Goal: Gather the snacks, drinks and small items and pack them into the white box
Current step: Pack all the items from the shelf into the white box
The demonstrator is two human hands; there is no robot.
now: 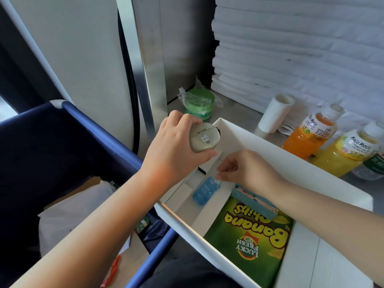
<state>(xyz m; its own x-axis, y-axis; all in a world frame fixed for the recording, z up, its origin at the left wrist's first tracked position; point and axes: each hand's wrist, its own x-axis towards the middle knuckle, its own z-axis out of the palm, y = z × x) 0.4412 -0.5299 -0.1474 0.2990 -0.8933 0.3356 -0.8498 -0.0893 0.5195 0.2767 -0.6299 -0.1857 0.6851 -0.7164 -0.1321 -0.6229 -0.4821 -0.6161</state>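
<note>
The white box (291,161) lies open on the counter in front of me. Inside it are a green Banana Chips bag (253,244), a small teal packet (255,202) and a blue pouch (204,191). My left hand (172,148) grips a beige rounded case (204,137) above the box's far left corner. My right hand (247,169) reaches into the box and pinches the top of the blue pouch. Beyond the box's right wall stand an orange Mogu Mogu bottle (309,136), a yellow Mogu Mogu bottle (345,154) and a clear green-labelled bottle (372,167).
A green round tub (199,104) in plastic wrap sits behind the box. A white roll (274,113) lies near the orange bottle. Stacked white towels (301,48) fill the back right. A dark blue cart (62,163) with bags stands at the left.
</note>
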